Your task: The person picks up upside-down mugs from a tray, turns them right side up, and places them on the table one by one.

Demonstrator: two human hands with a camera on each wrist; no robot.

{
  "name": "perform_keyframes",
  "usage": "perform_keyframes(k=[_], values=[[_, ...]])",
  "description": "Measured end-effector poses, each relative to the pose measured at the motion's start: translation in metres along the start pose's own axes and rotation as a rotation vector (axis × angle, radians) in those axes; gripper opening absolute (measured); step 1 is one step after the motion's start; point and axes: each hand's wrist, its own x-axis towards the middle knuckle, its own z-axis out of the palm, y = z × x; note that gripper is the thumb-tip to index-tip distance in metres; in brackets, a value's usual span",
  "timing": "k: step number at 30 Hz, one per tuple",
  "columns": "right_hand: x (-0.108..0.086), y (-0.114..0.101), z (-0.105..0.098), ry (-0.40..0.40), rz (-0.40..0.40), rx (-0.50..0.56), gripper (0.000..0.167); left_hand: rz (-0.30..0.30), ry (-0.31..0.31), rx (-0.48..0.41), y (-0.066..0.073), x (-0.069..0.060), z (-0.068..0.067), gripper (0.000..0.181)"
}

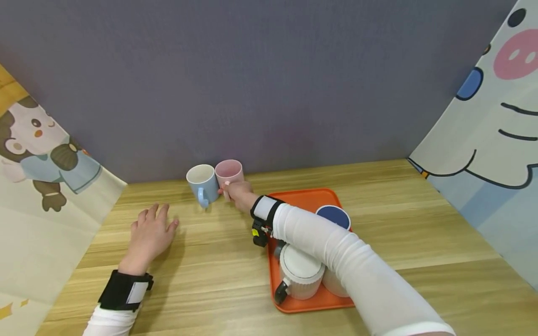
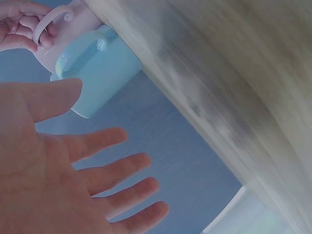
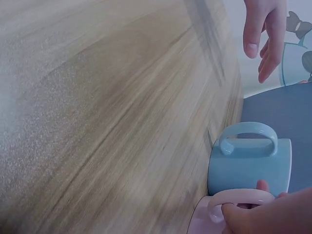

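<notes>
At the back of the table a pink mug (image 1: pixel 229 170) stands upright beside a light blue mug (image 1: pixel 203 185), the two close together. My right hand (image 1: pixel 239 193) grips the pink mug by its handle (image 3: pixel 242 196), with fingers at the loop. Over the table on the left, my left hand (image 1: pixel 152 234) holds nothing; its fingers are spread and straight. The left wrist view shows that palm (image 2: pixel 44 180) below the blue mug (image 2: pixel 105 73), apart from it. The blue mug's handle points toward me.
An orange tray (image 1: pixel 304 199) lies right of centre, partly under my right sleeve. It holds a white lidded mug (image 1: pixel 300 270), a cup with a dark blue inside (image 1: pixel 334 215) and another pale vessel (image 1: pixel 334 283) mostly hidden. A grey panel (image 1: pixel 269 84) rises behind the mugs.
</notes>
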Motion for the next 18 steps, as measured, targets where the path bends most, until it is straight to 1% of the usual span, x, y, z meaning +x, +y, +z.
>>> perform_keyframes(k=[6,8,11,12,13,16,17,18], values=[[-0.001,-0.002,0.000,0.008,0.004,-0.066,0.020,0.002,-0.004,0.004,0.000,0.001,0.002,0.056],[-0.003,-0.004,-0.001,0.003,0.004,-0.090,0.026,0.002,0.000,0.002,0.000,0.002,0.002,0.055],[-0.007,-0.009,-0.005,-0.025,0.012,-0.115,0.038,0.006,0.006,-0.003,0.000,0.002,0.002,0.055],[-0.009,-0.012,-0.007,-0.043,0.013,-0.128,0.039,0.008,0.007,-0.005,0.000,0.002,0.002,0.055],[-0.012,-0.014,-0.009,-0.070,0.014,-0.133,0.035,0.009,0.009,-0.007,0.000,0.003,0.002,0.055],[-0.020,-0.025,-0.018,-0.186,0.042,-0.146,0.013,0.017,0.022,-0.013,0.000,0.003,0.002,0.055],[-0.023,-0.030,-0.021,-0.227,0.057,-0.141,0.009,0.020,0.030,-0.014,0.001,0.004,0.001,0.055],[-0.027,-0.035,-0.025,-0.267,0.082,-0.130,0.010,0.022,0.037,-0.016,0.001,0.004,0.001,0.055]])
